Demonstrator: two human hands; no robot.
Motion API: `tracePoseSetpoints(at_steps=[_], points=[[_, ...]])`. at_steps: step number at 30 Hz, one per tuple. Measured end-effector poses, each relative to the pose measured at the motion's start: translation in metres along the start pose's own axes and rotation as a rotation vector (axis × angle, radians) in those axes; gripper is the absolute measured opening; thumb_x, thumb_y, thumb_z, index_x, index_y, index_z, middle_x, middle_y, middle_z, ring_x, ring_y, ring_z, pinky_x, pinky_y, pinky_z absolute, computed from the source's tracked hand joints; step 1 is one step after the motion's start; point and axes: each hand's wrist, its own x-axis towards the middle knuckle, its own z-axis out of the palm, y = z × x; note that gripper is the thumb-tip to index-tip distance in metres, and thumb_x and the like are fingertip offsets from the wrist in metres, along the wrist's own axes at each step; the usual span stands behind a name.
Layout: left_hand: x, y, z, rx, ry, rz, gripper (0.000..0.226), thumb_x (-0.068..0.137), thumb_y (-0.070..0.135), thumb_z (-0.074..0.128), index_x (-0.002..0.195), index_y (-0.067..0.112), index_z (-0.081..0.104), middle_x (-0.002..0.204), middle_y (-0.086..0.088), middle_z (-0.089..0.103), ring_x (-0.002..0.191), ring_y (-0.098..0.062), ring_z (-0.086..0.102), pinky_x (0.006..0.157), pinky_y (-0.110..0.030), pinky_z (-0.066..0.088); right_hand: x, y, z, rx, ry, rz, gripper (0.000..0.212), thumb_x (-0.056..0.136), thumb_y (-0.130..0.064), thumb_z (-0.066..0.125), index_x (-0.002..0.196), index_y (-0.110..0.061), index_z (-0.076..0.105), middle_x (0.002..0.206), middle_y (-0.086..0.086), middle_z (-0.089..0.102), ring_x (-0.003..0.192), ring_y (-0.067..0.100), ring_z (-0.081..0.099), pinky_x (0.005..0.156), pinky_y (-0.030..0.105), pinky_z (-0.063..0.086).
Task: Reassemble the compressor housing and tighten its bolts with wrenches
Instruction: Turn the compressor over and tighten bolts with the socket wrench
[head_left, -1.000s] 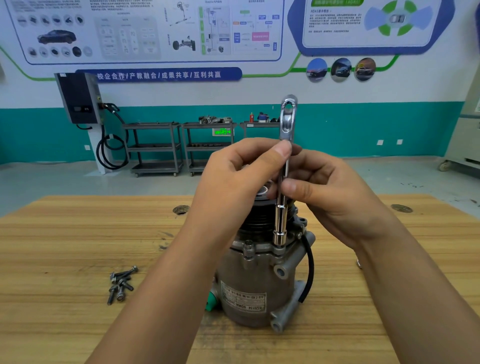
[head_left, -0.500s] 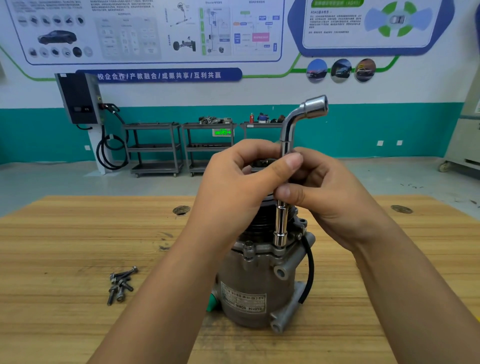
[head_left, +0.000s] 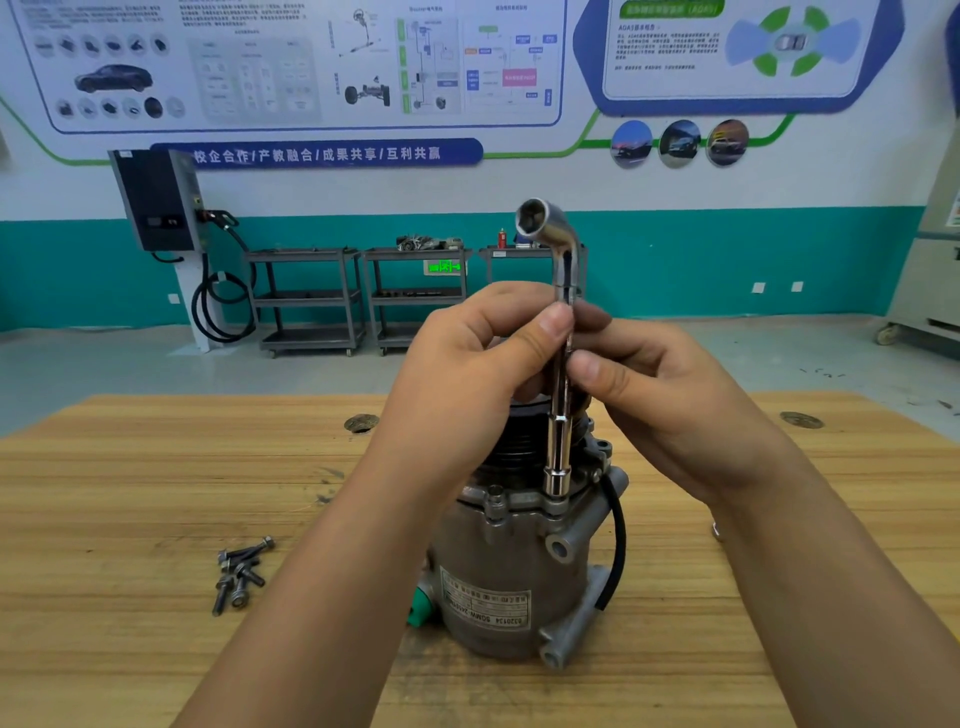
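Wooden bench (head_left: 130, 493), head view.

Far left of the work: loose bolts (head_left: 241, 574) lie in a small heap on the bench, well apart from the compressor. About five; exact count uncertain. Judged to be fasteners not yet fitted.

Left hand (head_left: 467, 374): thumb and curled fingers pinch the L-shaped socket wrench (head_left: 558, 415) on its shank, just below the bend.

Wrench: long axis upright, near vertical. The lower socket sits down over a fastener on the flange of the compressor (head_left: 509, 571), at the front right of the rim. The short upper arm points left and toward the camera, with its open hex end visible. What looks like a second bolt head stands on the flange just left of the seated socket.

Compressor: stands on end at bench centre, pulley end up, label facing the camera, with a black cable (head_left: 618, 535) down its right side.

Right hand (head_left: 670, 410): thumb and fingers pinch the same shank just below the left thumb. Both hands are equally near the tool.

Judgement: the bolt is being spun down by twirling the shank. The turn depends on the shank staying in line with the bolt axis.

Containers: none on the bench. The shelf carts (head_left: 311, 296) at the far wall hold small items on top, too distant to identify.
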Motion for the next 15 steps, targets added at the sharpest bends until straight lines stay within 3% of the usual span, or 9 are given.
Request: tracePoseSetpoints(at_steps=[3, 8, 11, 13, 15], points=[[-0.0007, 0.0001, 0.0004, -0.04, -0.013, -0.011, 0.02, 0.092, 0.016, 0.049, 0.092, 0.013, 0.069, 0.094, -0.022, 0.063, 0.075, -0.017, 0.056, 0.059, -0.017, 0.046, 0.0, -0.0003, 0.0007, 0.01, 0.006, 0.003, 0.021, 0.081, -0.027, 0.065, 0.098, -0.021, 0.074, 0.089, 0.001, 0.074, 0.094, 0.015, 0.068, 0.082, 0.022, 0.051], [-0.0002, -0.0005, 0.0007, -0.058, -0.017, -0.004, 0.023, 0.093, 0.015, 0.047, 0.094, 0.014, 0.07, 0.105, -0.02, 0.064, 0.086, -0.027, 0.061, 0.059, -0.017, 0.047, 0.0013, 0.0009, 0.0014, 0.015, 0.026, 0.001, 0.023, 0.072, -0.027, 0.066, 0.094, -0.025, 0.075, 0.083, -0.003, 0.073, 0.081, 0.012, 0.069, 0.075, 0.021, 0.052], [0.0003, -0.0026, 0.0012, -0.063, -0.001, 0.003, 0.021, 0.094, 0.014, 0.048, 0.095, 0.011, 0.07, 0.106, -0.018, 0.065, 0.097, -0.036, 0.06, 0.069, -0.029, 0.053, 0.002, 0.0012, 0.0016, 0.011, 0.028, -0.016, 0.024, 0.071, -0.028, 0.074, 0.096, -0.029, 0.074, 0.084, -0.006, 0.072, 0.079, 0.009, 0.068, 0.072, 0.021, 0.052], [0.0004, -0.0026, 0.0012, -0.077, 0.009, -0.008, 0.021, 0.089, 0.019, 0.052, 0.097, 0.01, 0.07, 0.107, -0.017, 0.066, 0.101, -0.032, 0.062, 0.083, -0.039, 0.053, 0.002, 0.0011, 0.0019, 0.008, 0.021, -0.025, 0.03, 0.067, -0.037, 0.077, 0.096, -0.032, 0.074, 0.083, -0.008, 0.071, 0.079, 0.007, 0.067, 0.071, 0.02, 0.052], [0.0004, -0.0018, 0.0011, -0.069, 0.013, -0.008, 0.025, 0.083, 0.023, 0.053, 0.096, 0.012, 0.071, 0.107, -0.013, 0.067, 0.102, -0.023, 0.064, 0.09, -0.037, 0.053, 0.0019, 0.0012, 0.0025, 0.011, 0.02, -0.028, 0.036, 0.062, -0.042, 0.078, 0.097, -0.032, 0.073, 0.083, -0.008, 0.07, 0.08, 0.005, 0.065, 0.071, 0.018, 0.051]])
